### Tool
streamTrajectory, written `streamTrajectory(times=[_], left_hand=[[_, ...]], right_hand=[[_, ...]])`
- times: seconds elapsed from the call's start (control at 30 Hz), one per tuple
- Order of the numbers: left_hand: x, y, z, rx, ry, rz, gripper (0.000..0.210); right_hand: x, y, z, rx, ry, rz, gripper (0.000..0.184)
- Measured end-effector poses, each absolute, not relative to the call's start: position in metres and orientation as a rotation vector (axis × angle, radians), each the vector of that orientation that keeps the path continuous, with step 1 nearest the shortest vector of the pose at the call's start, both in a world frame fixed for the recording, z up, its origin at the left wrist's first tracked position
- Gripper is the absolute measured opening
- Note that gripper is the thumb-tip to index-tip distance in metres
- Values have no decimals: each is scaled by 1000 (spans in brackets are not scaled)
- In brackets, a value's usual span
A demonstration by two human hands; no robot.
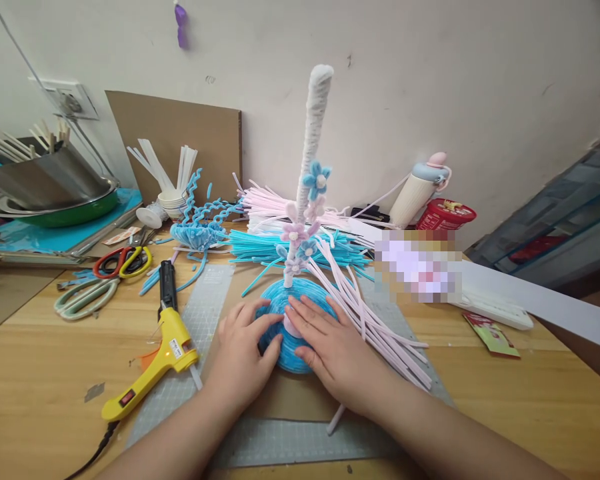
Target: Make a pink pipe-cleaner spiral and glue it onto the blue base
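Observation:
A round blue base, coiled from pipe cleaners, lies on a piece of brown cardboard. From its far side rises a white-wrapped post bearing blue and pink fuzzy flowers. My left hand rests on the left of the base, thumb and forefinger apart. Flat across the right side lies my right hand, fingers stretched out. Between the hands, a small pink piece shows at the middle of the base, partly covered by my right fingers; its shape is hidden.
A yellow hot glue gun lies left, near scissors. Behind the base are bundles of blue pipe cleaners and pink ones. Loose pale pink stems spread right over the grey cutting mat. A bottle stands back right.

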State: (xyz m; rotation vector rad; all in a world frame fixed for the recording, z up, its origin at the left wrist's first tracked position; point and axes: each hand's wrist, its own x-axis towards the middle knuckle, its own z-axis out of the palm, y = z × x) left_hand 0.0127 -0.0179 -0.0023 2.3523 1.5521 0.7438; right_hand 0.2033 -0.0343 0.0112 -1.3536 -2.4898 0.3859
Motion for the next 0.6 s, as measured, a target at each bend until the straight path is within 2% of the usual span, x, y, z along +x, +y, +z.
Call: streamTrajectory(times=[0.2,0.6], left_hand=[[12,-19,-2,2330,1566,755,21],[13,-16,-5,2127,1502,767,23]], right_hand=[[202,-36,0,-1412,-2625,426,59],[198,-37,-1,-1404,-2650,416,60]])
